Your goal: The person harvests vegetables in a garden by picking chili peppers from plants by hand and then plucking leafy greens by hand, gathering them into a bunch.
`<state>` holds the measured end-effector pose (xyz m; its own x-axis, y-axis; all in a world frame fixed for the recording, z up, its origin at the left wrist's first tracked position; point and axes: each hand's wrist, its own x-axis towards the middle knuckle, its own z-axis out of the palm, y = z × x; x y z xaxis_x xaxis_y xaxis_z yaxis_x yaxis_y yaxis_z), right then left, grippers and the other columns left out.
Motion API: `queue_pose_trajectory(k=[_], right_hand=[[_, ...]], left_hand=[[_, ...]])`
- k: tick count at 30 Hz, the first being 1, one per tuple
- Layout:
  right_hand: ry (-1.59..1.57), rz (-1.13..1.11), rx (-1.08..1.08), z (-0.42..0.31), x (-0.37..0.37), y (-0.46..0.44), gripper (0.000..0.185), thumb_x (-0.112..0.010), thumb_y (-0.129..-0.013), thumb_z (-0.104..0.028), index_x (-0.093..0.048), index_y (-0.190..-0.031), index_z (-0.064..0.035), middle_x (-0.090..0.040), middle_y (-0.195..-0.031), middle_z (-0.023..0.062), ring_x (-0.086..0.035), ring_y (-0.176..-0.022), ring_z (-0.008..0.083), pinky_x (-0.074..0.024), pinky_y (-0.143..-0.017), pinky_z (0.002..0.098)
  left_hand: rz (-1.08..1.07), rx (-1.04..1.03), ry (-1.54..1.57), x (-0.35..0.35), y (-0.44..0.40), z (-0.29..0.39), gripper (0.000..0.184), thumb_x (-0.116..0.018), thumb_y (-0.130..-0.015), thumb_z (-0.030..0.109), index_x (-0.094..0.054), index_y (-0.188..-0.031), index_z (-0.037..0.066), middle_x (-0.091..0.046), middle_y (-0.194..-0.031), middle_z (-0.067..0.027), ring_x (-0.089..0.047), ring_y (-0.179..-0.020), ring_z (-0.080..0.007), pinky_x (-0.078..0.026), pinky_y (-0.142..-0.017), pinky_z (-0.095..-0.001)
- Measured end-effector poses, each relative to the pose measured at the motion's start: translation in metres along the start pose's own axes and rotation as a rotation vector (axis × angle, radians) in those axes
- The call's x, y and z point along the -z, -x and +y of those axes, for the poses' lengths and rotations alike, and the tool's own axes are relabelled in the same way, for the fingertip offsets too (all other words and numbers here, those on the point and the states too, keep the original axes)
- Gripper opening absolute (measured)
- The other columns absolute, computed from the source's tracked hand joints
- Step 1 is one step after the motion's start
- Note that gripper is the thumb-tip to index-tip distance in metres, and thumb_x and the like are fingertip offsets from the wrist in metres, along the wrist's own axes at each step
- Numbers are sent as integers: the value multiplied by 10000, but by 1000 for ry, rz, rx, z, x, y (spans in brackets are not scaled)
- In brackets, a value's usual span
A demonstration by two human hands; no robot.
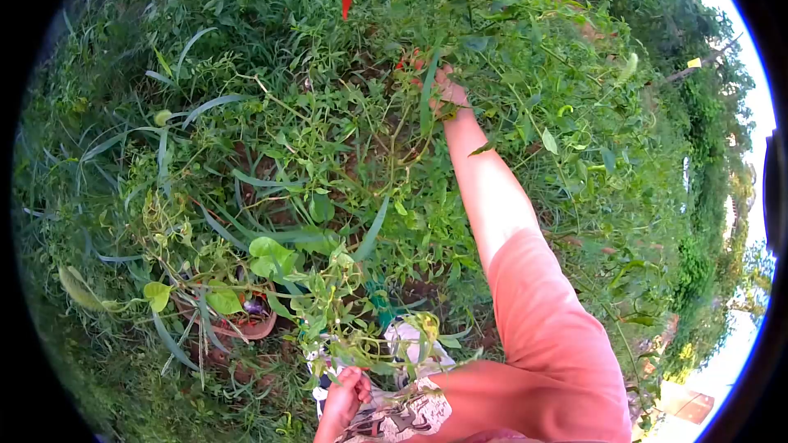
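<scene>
My right hand (450, 97) reaches far into the green plants, its fingers stretched toward small red chili peppers (402, 62). Long leaves cross in front of the hand and hide part of the fingers, so contact with the peppers is unclear. Another red chili pepper (346, 2) hangs from a leafy stem above and to the left. Close to my body, my left hand (350, 387) is closed with curled fingers. What lies inside it, if anything, is hidden. Thin leafy stems (361, 357) are just above that hand.
A reddish-brown basin (261, 330) sits low among the weeds at the left, with several small things inside, partly covered by leaves. Tall grass and tangled stems surround me. Denser bushes (706, 115) rise at the right, below bright sky.
</scene>
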<state>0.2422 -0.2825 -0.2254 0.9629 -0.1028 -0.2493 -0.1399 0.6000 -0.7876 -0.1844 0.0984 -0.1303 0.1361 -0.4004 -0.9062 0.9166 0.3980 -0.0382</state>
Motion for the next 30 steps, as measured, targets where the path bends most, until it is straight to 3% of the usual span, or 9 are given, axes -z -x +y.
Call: queue_pose_trajectory(k=[5, 9, 12, 16, 19, 21, 23, 25, 30], right_hand=[[793, 63, -53, 0, 2, -5, 379, -501, -875, -264, -451, -1218, -111, -503, -1204, 80, -534, -1029, 267, -460, -837, 459], [-147, -376, -152, 33, 94, -59, 443, -506, -868, -278, -415, -1258, -90, -473, -1254, 66, -447, -1150, 266, -407, -871, 522], [449, -66, 43, 29, 138, -47, 334, -481, -872, -237, -483, -1165, -77, -541, -1097, 84, -509, -1002, 242, -440, -778, 429], [1055, 299, 226, -9, 154, -9, 254, -456, -876, -195, -551, -1073, -64, -608, -941, 103, -571, -854, 218, -473, -684, 335], [942, 318, 82, -76, 87, 86, 324, -413, -900, -206, -469, -1175, -45, -613, -925, 83, -587, -796, 178, -481, -671, 283], [452, 348, 79, -82, 58, 130, 243, -370, -909, -156, -510, -1079, -55, -615, -873, 83, -581, -695, 166, -480, -577, 286], [377, 456, 13, -80, 53, 161, 189, -415, -906, -168, -530, -1019, -70, -604, -771, 72, -565, -632, 155, -464, -548, 266], [666, 501, 66, -80, 48, 192, 187, -495, -884, -200, -552, -1008, -72, -595, -759, 53, -562, -638, 138, -461, -557, 256], [500, 553, -34, -58, 71, 193, 117, -561, -838, -127, -577, -922, -48, -614, -718, 43, -538, -556, 118, -421, -490, 253]], left_hand=[[32, 8, -239, -48, 27, 34, 194, -468, -878, 60, -531, -1054, 8, -508, -639, -47, -398, -473, -122, -350, -459, -241], [-279, -223, -583, -93, 62, 80, 222, -584, -832, 67, -563, -1037, -15, -550, -695, -1, -453, -559, -55, -352, -503, -182], [-540, -339, -738, -148, 59, 106, 178, -619, -821, 106, -613, -969, 7, -587, -756, 9, -476, -599, -28, -377, -534, -175], [-472, -683, -1161, -227, 22, 117, 171, -593, -828, 113, -620, -968, 18, -591, -766, -7, -489, -636, -41, -413, -574, -203], [-447, -1057, -1251, -275, -19, 124, 182, -575, -817, 119, -618, -955, 9, -572, -774, -73, -532, -659, -119, -437, -603, -239], [-336, -1296, -1177, -300, -61, 123, 199, -560, -823, 126, -617, -961, -6, -594, -787, -96, -560, -645, -126, -456, -585, -257], [-280, -791, -983, -327, -84, 127, 226, -552, -847, 152, -612, -965, -30, -604, -800, -71, -517, -488, -103, -429, -468, -230], [-324, -483, -625, -342, -109, 125, 283, -550, -861, 178, -556, -1056, -27, -597, -802, -48, -484, -491, -70, -344, -382, -191], [-317, -560, -287, -370, -161, 112, 374, -583, -844, 192, -484, -1143, -8, -561, -843, -38, -500, -556, -78, -332, -375, -183]])
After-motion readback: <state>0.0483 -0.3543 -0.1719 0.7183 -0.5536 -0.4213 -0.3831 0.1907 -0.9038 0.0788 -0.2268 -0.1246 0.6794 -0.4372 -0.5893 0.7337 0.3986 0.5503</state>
